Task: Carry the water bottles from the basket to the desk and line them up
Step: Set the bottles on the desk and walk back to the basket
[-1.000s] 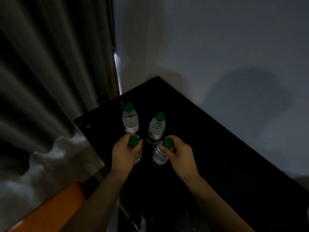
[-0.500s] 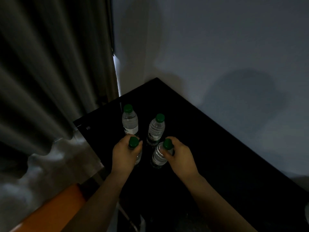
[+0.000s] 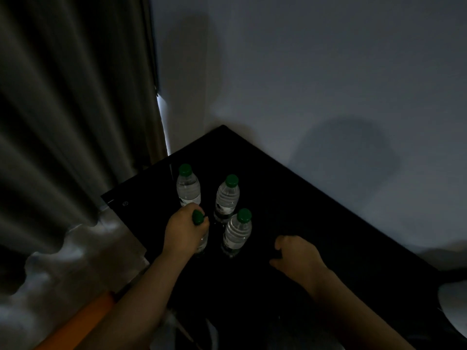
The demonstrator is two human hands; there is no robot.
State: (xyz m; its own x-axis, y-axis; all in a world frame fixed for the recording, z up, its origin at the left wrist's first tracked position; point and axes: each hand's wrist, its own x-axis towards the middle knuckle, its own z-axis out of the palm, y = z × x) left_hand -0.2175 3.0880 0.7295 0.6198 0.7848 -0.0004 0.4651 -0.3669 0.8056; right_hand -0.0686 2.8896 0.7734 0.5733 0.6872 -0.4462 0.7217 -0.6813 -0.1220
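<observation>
Several clear water bottles with green caps stand upright on the black desk [image 3: 316, 223], near its left corner. The far-left bottle [image 3: 188, 188] and the far-right bottle [image 3: 227, 197] stand behind. The near-right bottle [image 3: 237, 232] stands free. My left hand [image 3: 184, 232] grips the near-left bottle [image 3: 198, 218] round its neck and hides most of it; only the cap shows. My right hand [image 3: 297, 258] hovers over the desk to the right of the bottles, fingers loosely curled, holding nothing. No basket is in view.
A grey curtain [image 3: 63, 122] hangs at the left beside the desk's corner. A pale wall [image 3: 328, 72] runs behind the desk. An orange surface [image 3: 83, 322] shows at the bottom left. A pale object [image 3: 454, 306] sits at the right edge.
My right hand has let go of the near-right bottle and drawn back to the right. My left hand stays on the near-left bottle.
</observation>
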